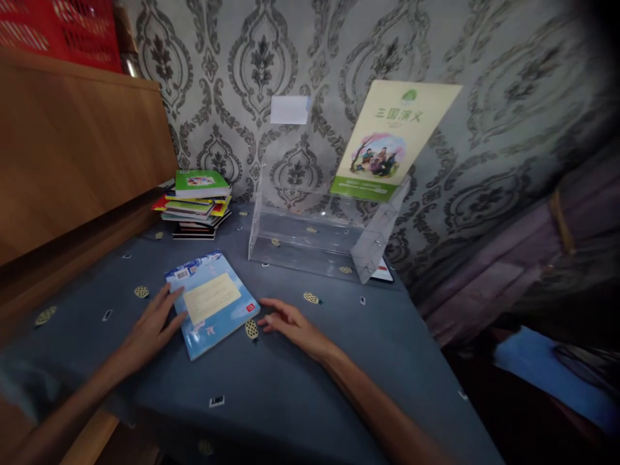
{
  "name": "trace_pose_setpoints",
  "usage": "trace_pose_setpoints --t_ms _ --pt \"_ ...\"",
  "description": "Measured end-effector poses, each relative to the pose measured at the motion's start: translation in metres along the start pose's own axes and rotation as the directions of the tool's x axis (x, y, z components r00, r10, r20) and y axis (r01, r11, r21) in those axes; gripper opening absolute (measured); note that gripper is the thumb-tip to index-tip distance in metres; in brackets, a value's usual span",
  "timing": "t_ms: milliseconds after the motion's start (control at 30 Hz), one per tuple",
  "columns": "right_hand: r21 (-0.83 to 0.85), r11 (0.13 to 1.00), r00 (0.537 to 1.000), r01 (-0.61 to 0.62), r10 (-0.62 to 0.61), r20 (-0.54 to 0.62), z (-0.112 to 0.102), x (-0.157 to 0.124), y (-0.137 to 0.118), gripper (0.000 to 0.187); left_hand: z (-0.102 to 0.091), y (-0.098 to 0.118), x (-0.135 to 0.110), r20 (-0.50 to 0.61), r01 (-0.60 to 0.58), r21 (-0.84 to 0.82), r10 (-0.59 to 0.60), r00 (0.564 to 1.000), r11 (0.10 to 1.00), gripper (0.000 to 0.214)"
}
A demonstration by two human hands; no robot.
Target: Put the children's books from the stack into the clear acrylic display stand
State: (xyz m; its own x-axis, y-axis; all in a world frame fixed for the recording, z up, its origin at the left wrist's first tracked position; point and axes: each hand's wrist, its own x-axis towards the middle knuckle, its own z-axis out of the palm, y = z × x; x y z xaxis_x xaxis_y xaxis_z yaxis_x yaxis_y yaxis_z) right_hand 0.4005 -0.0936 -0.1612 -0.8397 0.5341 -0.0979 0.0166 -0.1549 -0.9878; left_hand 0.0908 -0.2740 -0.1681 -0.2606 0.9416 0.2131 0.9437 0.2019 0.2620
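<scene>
Book (212, 303) — the blue one — lies flat between the two hands. The table (339, 381) beneath it runs back to the patterned wall (314, 39). At the far side stands the clear rack (372, 248), holding a cream volume (380, 145) that rises well above it, toward the right end. Left of the rack sits the pile (197, 205), beyond the blue book.

The relation that matters most, I judge, is how this book sits between the palms: its long axis runs away from the near side, the far end leaning left, so one long edge faces the left hand (157, 320) and the near right corner faces the right hand (288, 321).

The left is nearer — palm down, forearm from lower left, fingers and thumb spread, their tips overlapping the left edge, clamped on nothing. How hard they press I cannot tell. The right comes from lower right, index stretched leftward, other fingers curled, thumb and index apart and holding nothing, just beside that corner; contact is unclear.
</scene>
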Motion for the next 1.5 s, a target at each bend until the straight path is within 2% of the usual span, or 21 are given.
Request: trace_pose_setpoints --t_ms 33,100,233,367,500,600,733,867,933,1000,1100,1167,1267,1367,1500 --pt "-0.032 0.999 1.0 0.002 -0.002 0.014 0.003 0.002 0.001 0.065 0.006 -0.002 0.004 -0.019 0.075 0.018 -0.074 0.997 0.997 0.063" --pt "-0.088 0.996 0.999 0.018 -0.016 0.029 0.009 0.001 0.0 0.065 0.016 -0.002 0.009 -0.028 0.106 0.045 -0.104 0.994 0.993 0.066" --pt "-0.171 0.984 0.997 0.054 -0.044 0.062 0.018 -0.02 -0.006 0.053 0.022 0.002 0.006 -0.005 -0.035 0.041 0.035 0.999 0.999 0.066" --pt "-0.177 0.983 0.996 0.046 -0.032 0.08 0.02 -0.051 -0.007 0.045 0.022 0.015 -0.003 0.026 -0.193 -0.01 0.193 0.981 0.981 0.062" --pt "-0.244 0.968 0.998 0.063 -0.064 0.007 0.015 -0.068 -0.005 0.042 0.029 0.045 -0.001 0.016 -0.288 -0.044 0.289 0.957 0.957 0.06" --pt "-0.256 0.965 0.991 0.066 -0.094 -0.099 0.006 -0.071 -0.003 0.041 0.039 0.073 0.007 0.024 -0.303 -0.049 0.305 0.952 0.952 0.059" --pt "-0.341 0.938 0.952 0.058 -0.154 -0.263 -0.019 -0.067 -0.001 0.037 0.052 0.107 0.019 0.037 -0.278 -0.074 0.281 0.959 0.958 0.062" --pt "-0.529 0.848 0.912 0.021 -0.234 -0.338 -0.041 -0.063 -0.002 0.032 0.053 0.128 0.033 0.041 -0.282 -0.051 0.285 0.958 0.958 0.057" --pt "-0.682 0.731 0.889 -0.015 -0.303 -0.344 -0.043 -0.059 -0.004 0.029 0.049 0.133 0.046 0.052 -0.306 -0.012 0.306 0.951 0.952 0.051" --pt "-0.812 0.584 0.862 -0.027 -0.397 -0.314 -0.036 -0.05 -0.006 0.028 0.044 0.136 0.062 0.058 -0.318 0.025 0.316 0.947 0.948 0.046" --pt "-0.893 0.443 0.866 0.076 -0.473 -0.16 -0.012 -0.023 -0.012 0.034 0.041 0.139 0.085 0.035 -0.282 0.046 0.281 0.959 0.958 0.046" --pt "-0.9 0.399 0.898 0.174 -0.44 -0.022 0.004 0.002 -0.017 0.042 0.044 0.139 0.095 0.005 -0.25 0.021 0.25 0.968 0.968 0.051" --pt "-0.908 0.368 0.931 0.202 -0.36 0.061 0.018 0.036 -0.023 0.046 0.054 0.134 0.099 -0.041 -0.236 -0.044 0.235 0.971 0.971 0.059" --pt "-0.918 0.349 0.945 0.19 -0.319 0.074 0.017 0.053 -0.022 0.05 0.062 0.127 0.098 -0.078 -0.248 -0.085 0.242 0.967 0.965 0.06" --pt "-0.935 0.329 0.958 0.132 -0.286 0.034 0.008 0.053 -0.015 0.054 0.066 0.124 0.098 -0.092 -0.266 -0.08 0.258 0.962 0.961 0.056"
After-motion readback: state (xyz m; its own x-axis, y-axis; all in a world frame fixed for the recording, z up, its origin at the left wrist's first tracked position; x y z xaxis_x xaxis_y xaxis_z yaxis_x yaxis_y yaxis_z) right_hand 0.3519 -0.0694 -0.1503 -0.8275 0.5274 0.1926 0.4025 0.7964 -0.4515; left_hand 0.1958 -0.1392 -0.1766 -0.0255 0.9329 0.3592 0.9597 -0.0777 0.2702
